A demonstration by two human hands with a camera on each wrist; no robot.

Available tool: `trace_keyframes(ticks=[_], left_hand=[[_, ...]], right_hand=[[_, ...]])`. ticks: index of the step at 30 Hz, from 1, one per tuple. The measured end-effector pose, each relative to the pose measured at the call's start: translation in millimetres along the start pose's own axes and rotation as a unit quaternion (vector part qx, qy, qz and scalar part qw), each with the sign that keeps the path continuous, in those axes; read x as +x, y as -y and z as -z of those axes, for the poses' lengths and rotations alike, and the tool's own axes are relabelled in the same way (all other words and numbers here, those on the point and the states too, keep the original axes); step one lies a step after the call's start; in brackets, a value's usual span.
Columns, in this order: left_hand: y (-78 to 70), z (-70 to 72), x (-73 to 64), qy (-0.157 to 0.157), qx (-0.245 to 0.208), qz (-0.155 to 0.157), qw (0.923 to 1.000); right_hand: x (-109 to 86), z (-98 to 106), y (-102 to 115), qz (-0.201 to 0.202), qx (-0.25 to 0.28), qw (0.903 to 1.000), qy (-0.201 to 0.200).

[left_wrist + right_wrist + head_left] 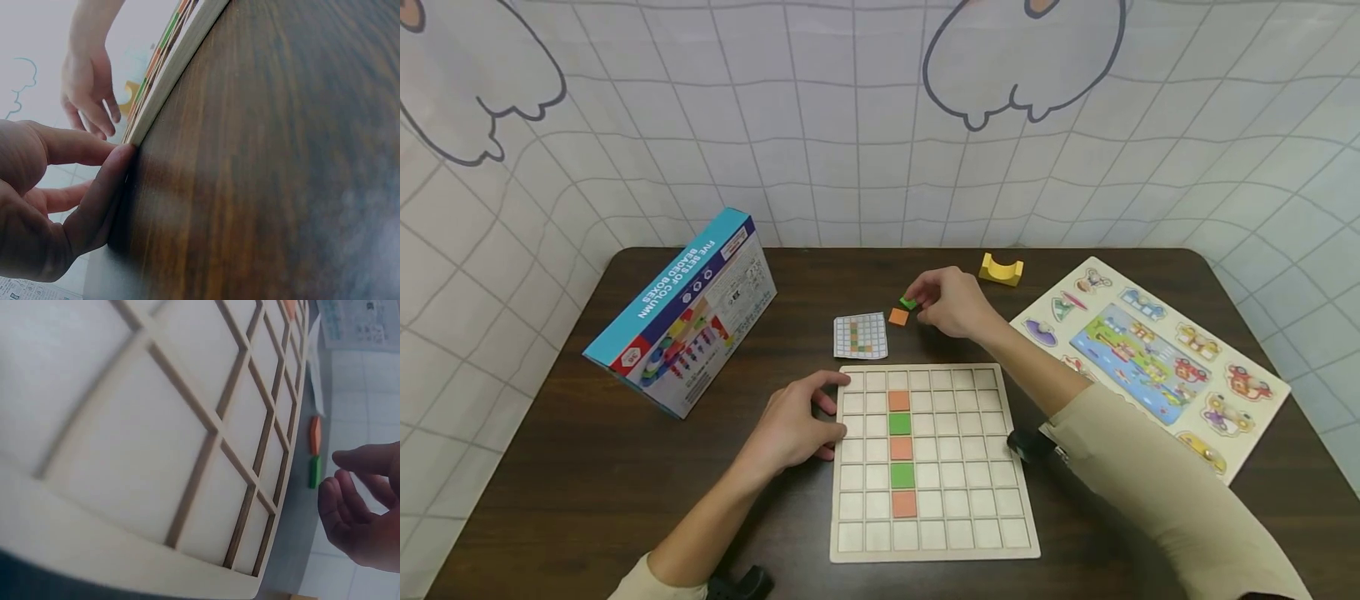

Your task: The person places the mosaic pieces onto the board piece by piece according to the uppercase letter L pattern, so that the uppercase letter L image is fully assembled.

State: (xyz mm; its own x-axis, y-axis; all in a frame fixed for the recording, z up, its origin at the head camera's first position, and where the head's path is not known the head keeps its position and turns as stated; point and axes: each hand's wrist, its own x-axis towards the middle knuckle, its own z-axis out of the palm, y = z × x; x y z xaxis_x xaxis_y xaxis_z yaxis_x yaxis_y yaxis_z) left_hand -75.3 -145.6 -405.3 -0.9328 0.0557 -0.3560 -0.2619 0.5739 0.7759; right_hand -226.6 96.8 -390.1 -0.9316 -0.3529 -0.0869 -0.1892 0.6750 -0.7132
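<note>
A pale wooden grid board (955, 500) lies on the table, with orange and green square tiles in one column. My left hand (793, 425) touches the board's left edge with thumb and fingertips, also close up in the left wrist view. Behind the board, my right hand (953, 302) is beside a loose green tile (908, 303), its fingers loosely bent. A gap shows between those fingers and the green tile (314, 472) in the right wrist view. Next to it lies a loose orange tile (898, 317). A small pattern card (842, 340) is left of the tiles.
A blue-topped toy box (700, 308) stands at the left. At the right, a picture puzzle board (1247, 433) lies partly behind my right forearm. A yellow arch block (1000, 270) sits near the table's back edge, before a white grid-patterned curtain (820, 150).
</note>
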Motion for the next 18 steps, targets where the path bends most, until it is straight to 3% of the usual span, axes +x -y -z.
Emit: trace_keyframes(ticks=[8,18], left_hand=[[-0.3,1.2,0.3,0.000,-0.009,0.001,1.0000],[0.0,0.7,1.1,0.001,-0.010,0.005,0.9999]], right_hand=[[17.5,-1,-3,0.003,-0.012,0.9999,-0.004],[27.9,2,-2,-0.004,-0.019,0.9991,0.036]])
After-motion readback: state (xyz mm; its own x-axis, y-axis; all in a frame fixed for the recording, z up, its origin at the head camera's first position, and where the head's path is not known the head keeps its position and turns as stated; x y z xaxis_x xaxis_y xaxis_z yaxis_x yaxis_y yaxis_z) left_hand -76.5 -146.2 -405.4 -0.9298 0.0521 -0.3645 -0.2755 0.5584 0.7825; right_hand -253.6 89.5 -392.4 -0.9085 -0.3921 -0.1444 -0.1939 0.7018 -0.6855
